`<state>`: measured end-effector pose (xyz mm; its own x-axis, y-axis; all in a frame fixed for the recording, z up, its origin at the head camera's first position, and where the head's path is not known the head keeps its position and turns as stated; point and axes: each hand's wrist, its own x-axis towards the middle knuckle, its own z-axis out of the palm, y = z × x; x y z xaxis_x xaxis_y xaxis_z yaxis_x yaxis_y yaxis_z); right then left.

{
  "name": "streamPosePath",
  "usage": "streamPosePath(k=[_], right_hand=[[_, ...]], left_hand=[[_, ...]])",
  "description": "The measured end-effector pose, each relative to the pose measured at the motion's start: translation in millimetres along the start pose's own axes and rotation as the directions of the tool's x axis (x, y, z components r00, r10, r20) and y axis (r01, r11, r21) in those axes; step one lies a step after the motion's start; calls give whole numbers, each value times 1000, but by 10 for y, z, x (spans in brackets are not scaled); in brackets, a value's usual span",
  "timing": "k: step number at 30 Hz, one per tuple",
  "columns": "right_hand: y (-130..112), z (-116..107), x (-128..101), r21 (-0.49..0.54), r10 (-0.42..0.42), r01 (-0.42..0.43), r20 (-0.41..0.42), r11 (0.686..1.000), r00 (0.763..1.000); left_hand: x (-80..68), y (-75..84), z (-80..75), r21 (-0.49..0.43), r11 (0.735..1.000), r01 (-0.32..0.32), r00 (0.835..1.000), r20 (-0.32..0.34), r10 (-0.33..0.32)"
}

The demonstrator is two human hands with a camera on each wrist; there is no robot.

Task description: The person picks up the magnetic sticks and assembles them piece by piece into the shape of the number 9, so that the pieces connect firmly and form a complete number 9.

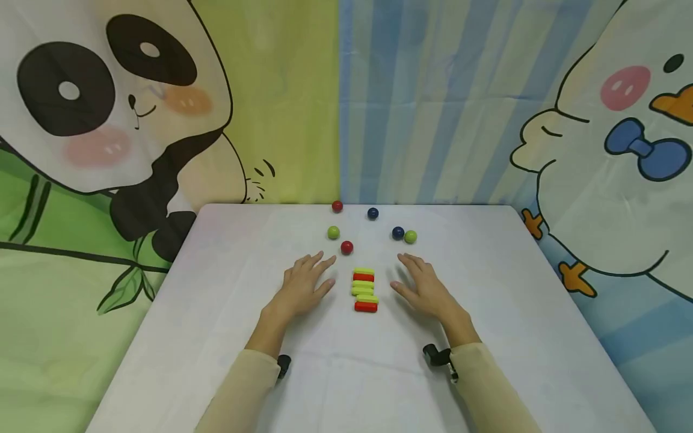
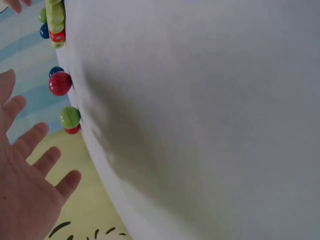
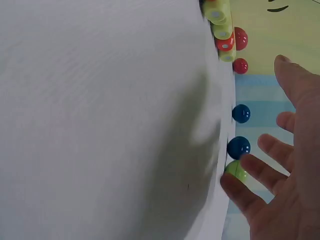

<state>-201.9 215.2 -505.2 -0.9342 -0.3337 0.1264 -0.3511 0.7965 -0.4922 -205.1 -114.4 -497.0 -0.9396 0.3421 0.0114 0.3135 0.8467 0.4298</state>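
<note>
I see both hands flat on the white table [image 1: 227,337], fingers spread and relaxed, holding nothing. Left hand [image 1: 302,287] and right hand [image 1: 423,287] sit either side of a row of red and green blocks [image 1: 364,290], close but apart from it. Beyond the fingertips are six balls: nearest red ball [image 1: 347,247] just off the left fingers, blue ball [image 1: 397,233] beside a green ball [image 1: 411,236], possibly touching.
</note>
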Motion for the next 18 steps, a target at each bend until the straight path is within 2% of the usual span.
streamPosePath(k=[6,11,15,18], right_hand=[[-75,41,141,148,25,-32,52,988,998],[-89,110,275,212,50,-65,72,975,996],[-64,176,349,294,80,-95,63,951,995],[-40,232,385,348,81,-96,58,932,995]], left_hand=[[107,47,52,-95,995,-1,1000,21,3],[181,45,82,-143,990,-17,999,28,22],[247,26,124,-190,982,-23,999,40,31],[283,21,159,-205,979,8,998,62,5]])
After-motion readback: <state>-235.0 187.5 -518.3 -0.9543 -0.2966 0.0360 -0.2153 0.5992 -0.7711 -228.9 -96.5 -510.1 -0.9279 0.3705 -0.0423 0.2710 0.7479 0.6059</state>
